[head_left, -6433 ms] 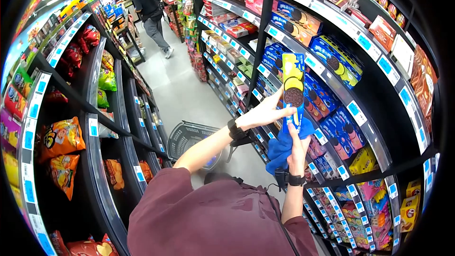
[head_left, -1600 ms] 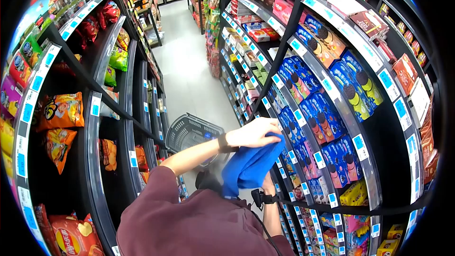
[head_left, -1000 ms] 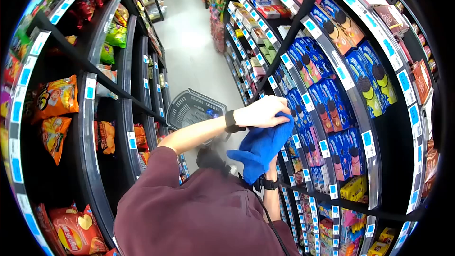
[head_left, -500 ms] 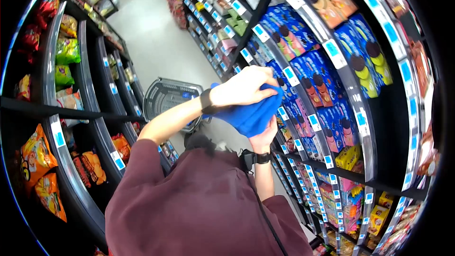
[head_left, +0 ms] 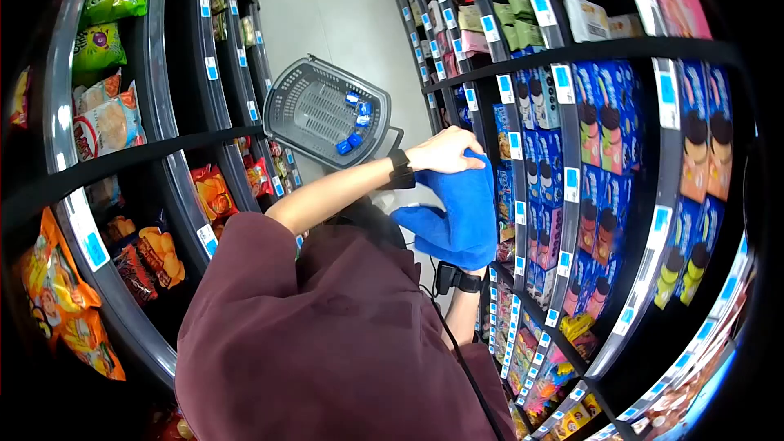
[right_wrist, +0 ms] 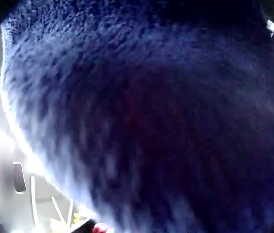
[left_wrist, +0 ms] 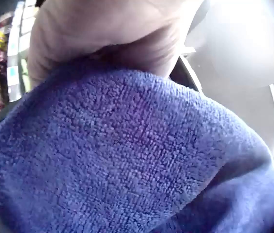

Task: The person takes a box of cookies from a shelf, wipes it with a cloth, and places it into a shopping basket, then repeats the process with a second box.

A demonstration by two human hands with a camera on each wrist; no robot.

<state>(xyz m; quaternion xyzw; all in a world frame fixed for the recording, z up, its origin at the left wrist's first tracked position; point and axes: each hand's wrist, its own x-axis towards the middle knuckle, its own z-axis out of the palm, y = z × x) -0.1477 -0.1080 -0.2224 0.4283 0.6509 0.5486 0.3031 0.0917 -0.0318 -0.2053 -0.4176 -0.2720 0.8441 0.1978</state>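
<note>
A blue cloth (head_left: pixel 461 212) hangs in front of my body in the head view, beside the right-hand shelves. My left hand (head_left: pixel 445 151) pinches its upper edge, fingers bent over the fabric. Below the cloth my right wrist with its black band (head_left: pixel 468 281) shows, while the right hand itself is covered. In the left wrist view, the left hand (left_wrist: pixel 108 29) lies above the cloth (left_wrist: pixel 108 155), its fingertips hidden. Dark blue cloth (right_wrist: pixel 151 121) fills most of the right wrist view. Whether anything lies within the cloth cannot be seen.
A grey basket (head_left: pixel 283 91) holding several small blue packs (head_left: pixel 349 144) stands on the aisle floor (head_left: pixel 318 0), ahead and left of the hands. Bagged snacks (head_left: pixel 216 192) line the left shelves; blue cookie boxes (head_left: pixel 600 114) fill shelves close on the right.
The cookie pack held in both hands in the earliest frame is out of sight. Lately the view has tipped down and turned; the right hand, visible half a second ago, is now covered by cloth.
</note>
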